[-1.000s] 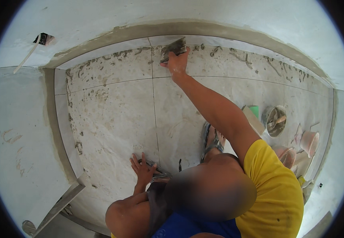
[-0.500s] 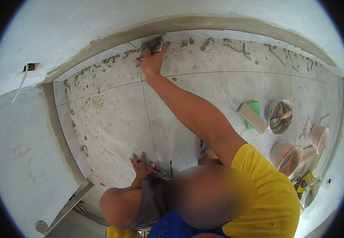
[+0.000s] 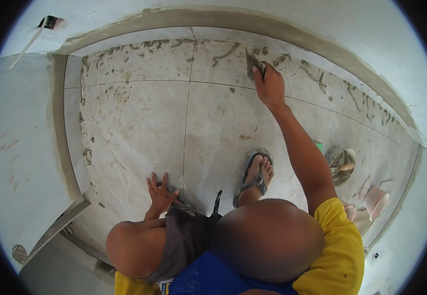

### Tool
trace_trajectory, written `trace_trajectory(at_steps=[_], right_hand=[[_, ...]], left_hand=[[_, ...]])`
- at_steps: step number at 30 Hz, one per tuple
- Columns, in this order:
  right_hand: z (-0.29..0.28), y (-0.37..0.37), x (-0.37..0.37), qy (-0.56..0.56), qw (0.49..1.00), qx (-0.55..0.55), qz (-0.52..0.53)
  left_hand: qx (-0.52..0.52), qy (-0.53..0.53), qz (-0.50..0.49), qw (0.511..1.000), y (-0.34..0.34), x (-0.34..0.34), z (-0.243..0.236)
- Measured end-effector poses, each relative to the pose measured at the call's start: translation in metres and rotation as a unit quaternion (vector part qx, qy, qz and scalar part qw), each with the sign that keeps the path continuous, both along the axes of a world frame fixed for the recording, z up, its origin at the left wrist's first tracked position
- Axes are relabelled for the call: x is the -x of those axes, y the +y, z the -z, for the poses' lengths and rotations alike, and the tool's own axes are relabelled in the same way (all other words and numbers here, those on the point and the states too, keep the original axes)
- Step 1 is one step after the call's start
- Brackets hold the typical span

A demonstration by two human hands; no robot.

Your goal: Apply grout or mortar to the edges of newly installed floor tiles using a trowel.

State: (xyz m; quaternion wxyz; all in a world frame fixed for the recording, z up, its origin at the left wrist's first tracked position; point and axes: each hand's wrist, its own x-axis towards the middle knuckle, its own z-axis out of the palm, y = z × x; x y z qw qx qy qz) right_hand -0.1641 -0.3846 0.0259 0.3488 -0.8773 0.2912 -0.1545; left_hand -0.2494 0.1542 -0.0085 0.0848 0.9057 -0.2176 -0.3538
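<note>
My right hand (image 3: pixel 271 87) grips a flat grey scraper (image 3: pixel 251 66), its blade held over the far floor tiles near the wall. Squiggles and crumbs of grey mortar (image 3: pixel 226 55) lie on the tiles on both sides of the blade. A strip of skirting tile (image 3: pixel 233 35) runs along the foot of the far wall. Down at the lower left, my left hand (image 3: pixel 162 197) has its fingers spread on the floor, beside the sandal (image 3: pixel 186 200) of my left foot. Nothing is in that hand.
A round bucket (image 3: pixel 329 156) with a wooden-handled tool inside stands at the right. Part of a green block (image 3: pixel 318 145) shows beside my right arm. A pinkish bucket (image 3: pixel 377 200) lies farther right. My right foot, in a sandal (image 3: pixel 246 179), rests on the tiles.
My right hand has moved right with the scraper, away from the skirting tile joint. The view has shifted, and my right sandal now shows. My left hand stays spread.
</note>
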Motion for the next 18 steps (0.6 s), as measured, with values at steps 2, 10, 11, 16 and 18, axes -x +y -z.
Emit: trace_trajectory(at_steps=[2,10,11,16,18], right_hand=[[-0.017,-0.014,-0.003,0.034,0.982,0.166,-0.082],[-0.009,-0.052,-0.036,0.087,0.930,0.323,-0.151],[-0.006,-0.047,-0.042,0.075,0.928,0.328,-0.162],[0.006,-0.022,-0.080,0.041,0.912,0.354,-0.205],[0.006,-0.019,-0.079,0.054,0.917,0.342,-0.198]], left_hand=[[-0.011,0.018,-0.011,1.000,0.001,0.000,-0.004],[-0.035,0.072,-0.034,0.996,-0.009,-0.005,-0.011],[-0.043,0.082,-0.035,0.995,-0.010,-0.005,-0.012],[-0.050,0.107,-0.045,0.992,-0.010,-0.007,-0.012],[-0.041,0.097,-0.040,0.994,-0.006,-0.005,-0.009]])
